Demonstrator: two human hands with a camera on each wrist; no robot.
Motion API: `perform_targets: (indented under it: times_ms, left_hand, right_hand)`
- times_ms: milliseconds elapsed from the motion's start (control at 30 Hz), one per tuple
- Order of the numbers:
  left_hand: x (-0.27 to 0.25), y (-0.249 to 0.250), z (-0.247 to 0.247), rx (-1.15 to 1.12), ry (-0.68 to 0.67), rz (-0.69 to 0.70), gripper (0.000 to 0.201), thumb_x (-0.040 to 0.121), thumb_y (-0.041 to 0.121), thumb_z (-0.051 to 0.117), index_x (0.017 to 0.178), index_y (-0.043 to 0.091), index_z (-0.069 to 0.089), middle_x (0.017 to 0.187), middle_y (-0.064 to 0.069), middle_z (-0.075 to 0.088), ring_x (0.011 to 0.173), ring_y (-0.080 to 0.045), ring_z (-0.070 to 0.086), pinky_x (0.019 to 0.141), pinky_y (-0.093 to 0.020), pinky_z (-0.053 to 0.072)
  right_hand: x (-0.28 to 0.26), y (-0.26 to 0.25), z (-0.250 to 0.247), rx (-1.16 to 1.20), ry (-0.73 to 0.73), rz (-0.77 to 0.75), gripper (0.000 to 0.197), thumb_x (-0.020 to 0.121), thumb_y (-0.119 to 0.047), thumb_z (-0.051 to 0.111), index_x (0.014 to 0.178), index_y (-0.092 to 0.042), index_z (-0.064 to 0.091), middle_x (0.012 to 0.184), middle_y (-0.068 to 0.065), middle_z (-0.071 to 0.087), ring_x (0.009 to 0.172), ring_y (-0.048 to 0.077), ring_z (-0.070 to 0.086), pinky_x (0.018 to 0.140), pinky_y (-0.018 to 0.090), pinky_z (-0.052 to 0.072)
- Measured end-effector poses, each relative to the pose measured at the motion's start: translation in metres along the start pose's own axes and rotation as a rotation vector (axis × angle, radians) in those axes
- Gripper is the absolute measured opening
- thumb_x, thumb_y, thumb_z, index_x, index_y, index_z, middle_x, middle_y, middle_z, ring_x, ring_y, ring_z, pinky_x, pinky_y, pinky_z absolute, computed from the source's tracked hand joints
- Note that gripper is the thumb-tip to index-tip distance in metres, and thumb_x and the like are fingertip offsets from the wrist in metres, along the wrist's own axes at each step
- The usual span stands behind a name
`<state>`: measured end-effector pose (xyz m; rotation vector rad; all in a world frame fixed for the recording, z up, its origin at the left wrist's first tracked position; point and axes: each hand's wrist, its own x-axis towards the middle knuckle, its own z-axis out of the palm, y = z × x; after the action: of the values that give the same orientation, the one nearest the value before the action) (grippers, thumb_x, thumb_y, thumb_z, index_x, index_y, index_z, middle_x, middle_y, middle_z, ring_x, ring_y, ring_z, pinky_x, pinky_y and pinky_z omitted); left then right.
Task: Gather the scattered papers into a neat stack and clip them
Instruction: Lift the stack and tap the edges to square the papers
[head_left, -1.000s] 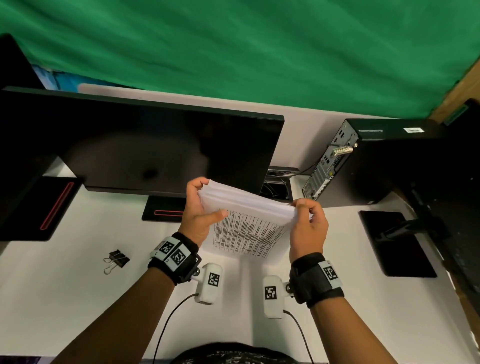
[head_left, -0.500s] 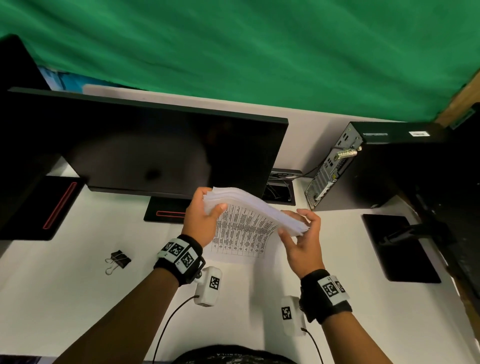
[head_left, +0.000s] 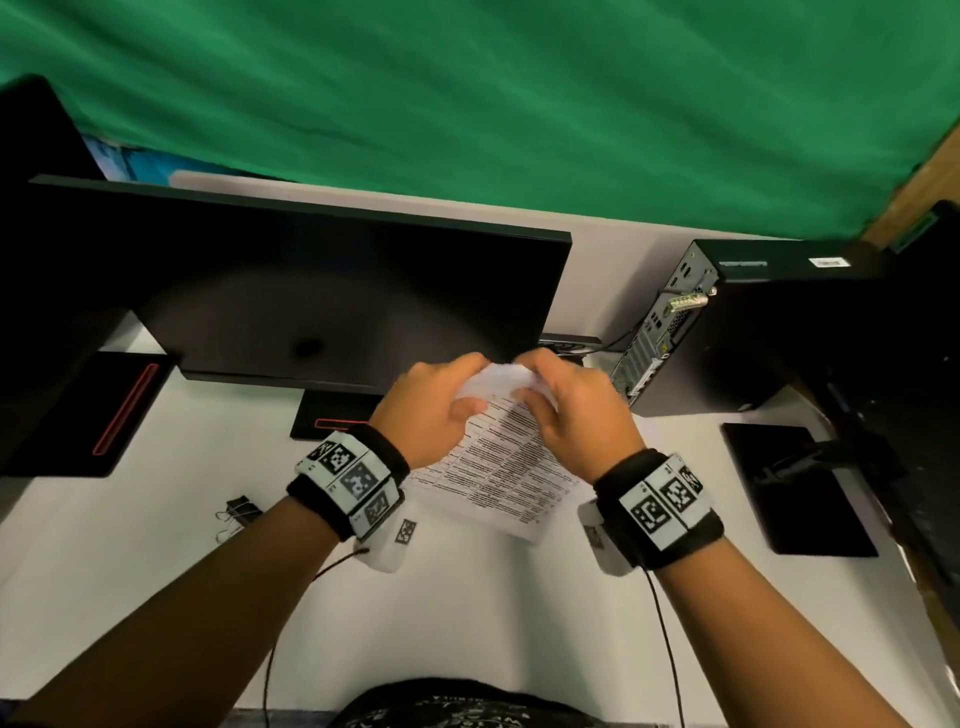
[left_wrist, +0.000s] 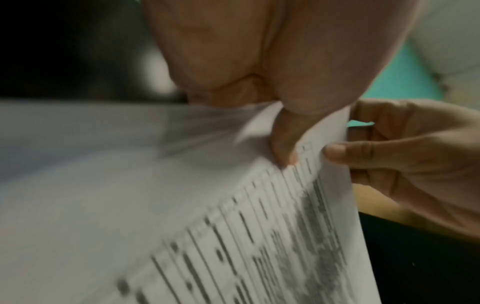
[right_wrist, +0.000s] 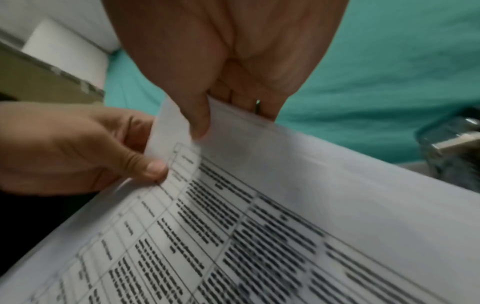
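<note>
Above the white desk (head_left: 156, 597), my left hand (head_left: 431, 410) and right hand (head_left: 576, 415) both pinch the top edge of the printed white paper stack (head_left: 509, 467); light, floppy sheets, likely to slide, best held near corners.

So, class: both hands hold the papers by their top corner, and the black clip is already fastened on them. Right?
Not quite. Both hands, left and right, do hold the papers, but the head view shows the clip lying on the desk, not on them.
</note>
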<state>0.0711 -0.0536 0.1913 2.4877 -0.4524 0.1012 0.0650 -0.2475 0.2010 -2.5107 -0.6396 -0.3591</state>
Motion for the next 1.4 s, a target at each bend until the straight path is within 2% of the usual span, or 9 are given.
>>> perform_targets:
  times_ms: [100, 200, 300, 400, 500, 600, 800, 1133, 1400]
  left_hand:
    - [-0.016, -0.013, 0.005, -0.148, 0.089, -0.206, 0.034, 0.092, 0.016, 0.061, 0.126, 0.016, 0.057, 0.1, -0.005, 0.064, 0.101, -0.027, 0.059, 0.084, -0.03, 0.044]
    - [-0.036, -0.044, 0.003, -0.413, 0.149, -0.39, 0.031, 0.088, 0.011, 0.066, 0.118, 0.021, 0.063, 0.105, 0.006, 0.066, 0.103, -0.015, 0.062, 0.093, -0.033, 0.048]
    - [-0.056, -0.07, 0.001, -0.702, 0.154, -0.507, 0.029, 0.087, 0.008, 0.067, 0.108, 0.027, 0.066, 0.105, 0.004, 0.073, 0.1, -0.015, 0.068, 0.091, -0.046, 0.053]
    - [-0.066, -0.079, 0.007, -0.837, 0.131, -0.529, 0.033, 0.089, 0.005, 0.064, 0.116, 0.024, 0.064, 0.112, 0.001, 0.072, 0.104, -0.02, 0.068, 0.092, -0.05, 0.053]
    - [-0.068, -0.086, 0.017, -0.85, 0.112, -0.486, 0.042, 0.092, 0.004, 0.059, 0.129, 0.022, 0.054, 0.12, 0.001, 0.068, 0.109, -0.018, 0.065, 0.093, -0.041, 0.052]
    - [-0.079, -0.095, 0.037, -0.908, 0.16, -0.545, 0.047, 0.093, -0.003, 0.054, 0.135, 0.016, 0.045, 0.12, 0.002, 0.065, 0.11, -0.012, 0.062, 0.094, -0.03, 0.049]
    - [-0.092, -0.112, 0.079, -0.802, 0.154, -0.768, 0.045, 0.083, -0.005, 0.062, 0.124, 0.013, 0.058, 0.116, -0.006, 0.067, 0.11, -0.025, 0.063, 0.096, -0.043, 0.051]
    - [-0.079, -0.119, 0.067, -0.692, 0.03, -0.643, 0.045, 0.077, -0.011, 0.067, 0.108, 0.021, 0.062, 0.103, -0.001, 0.067, 0.101, -0.017, 0.063, 0.079, -0.027, 0.054]
    - [-0.078, -0.123, 0.071, -0.6, 0.038, -0.637, 0.036, 0.083, 0.015, 0.073, 0.117, 0.017, 0.061, 0.111, -0.001, 0.068, 0.105, -0.019, 0.063, 0.093, -0.038, 0.052]
  right_hand:
    - [-0.023, 0.029, 0.007, 0.07, 0.206, 0.192, 0.064, 0.083, -0.032, 0.078, 0.138, -0.019, 0.049, 0.143, 0.002, 0.053, 0.133, 0.017, 0.048, 0.112, 0.031, 0.034]
    - [-0.065, 0.06, 0.012, 0.345, 0.354, 0.656, 0.106, 0.066, -0.048, 0.087, 0.151, -0.028, 0.026, 0.16, 0.0, 0.028, 0.145, 0.016, 0.028, 0.121, 0.041, 0.025]
    - [-0.102, 0.08, 0.028, 0.79, 0.2, 0.884, 0.124, 0.053, -0.061, 0.088, 0.152, -0.041, 0.016, 0.164, 0.001, 0.023, 0.147, 0.019, 0.027, 0.119, 0.047, 0.023]
    - [-0.109, 0.081, 0.037, 1.072, -0.009, 0.843, 0.09, 0.064, -0.052, 0.087, 0.141, -0.029, 0.047, 0.139, 0.005, 0.061, 0.126, 0.027, 0.06, 0.109, 0.059, 0.041]
    - [-0.101, 0.065, 0.045, 1.027, -0.022, 0.749, 0.042, 0.092, -0.015, 0.066, 0.133, -0.017, 0.058, 0.126, 0.001, 0.07, 0.116, 0.022, 0.067, 0.104, 0.049, 0.05]
    - [-0.112, 0.059, 0.07, 0.93, -0.002, 0.742, 0.041, 0.099, -0.008, 0.056, 0.138, -0.019, 0.053, 0.13, -0.002, 0.067, 0.121, 0.019, 0.063, 0.106, 0.047, 0.049]
    - [-0.136, 0.059, 0.103, 0.777, 0.003, 0.839, 0.051, 0.091, -0.016, 0.068, 0.136, -0.028, 0.046, 0.128, -0.001, 0.063, 0.122, 0.018, 0.058, 0.105, 0.041, 0.047]
    - [-0.124, 0.063, 0.086, 0.776, 0.046, 0.742, 0.057, 0.073, 0.008, 0.066, 0.112, -0.032, 0.056, 0.116, 0.003, 0.064, 0.11, 0.017, 0.061, 0.082, 0.023, 0.052]
    - [-0.115, 0.067, 0.095, 0.689, 0.038, 0.727, 0.025, 0.087, 0.0, 0.066, 0.103, -0.019, 0.065, 0.101, 0.002, 0.072, 0.098, 0.023, 0.067, 0.084, 0.041, 0.055]
